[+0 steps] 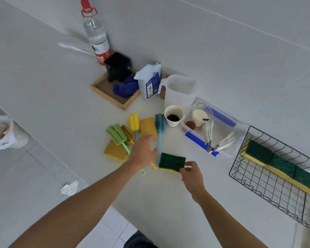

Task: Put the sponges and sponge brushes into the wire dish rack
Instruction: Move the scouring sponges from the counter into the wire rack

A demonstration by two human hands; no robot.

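Note:
My right hand (192,176) pinches the near right corner of a green-topped yellow sponge (171,162) on the white counter. My left hand (143,152) hovers with fingers spread over the teal sponge brush (160,128), holding nothing. Further left lie a yellow sponge brush (133,122), a green sponge brush (116,134), a brown sponge brush (127,134) and two yellow sponges (148,126) (115,151). The black wire dish rack (268,178) stands at the right with a row of green-topped sponges (283,166) inside along its far side.
A paper cup (174,115) and a clear tub with tongs (213,129) sit between the pile and the rack. Behind are a white jug (181,90), a bag (149,81), a wooden tray (115,93) and a water bottle (96,34). The counter's edge runs at the left.

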